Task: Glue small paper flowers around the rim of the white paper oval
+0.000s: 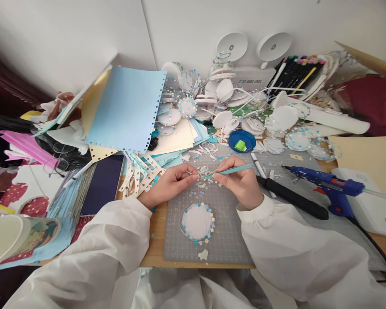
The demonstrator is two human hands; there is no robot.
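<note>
Along the near edge of the worktop (156,261), a cream scrap (203,255) lies on the grey cutting mat (176,246). Just beyond it a white disc (197,221), ringed with small stars, lies flat, probably kept close for easy reach. Farther in, the right hand (239,180) has its grip clamped on teal tweezers (233,170), slanted, it seems, to bring their tips to the left hand (176,178); there thumb and forefinger pinch together, though whether on a star I cannot tell. Loose stars (209,183) lie beneath, likely handy for picking. To the right rests a blue glue gun (331,184); at the far side more discs (225,90) pile up
</note>
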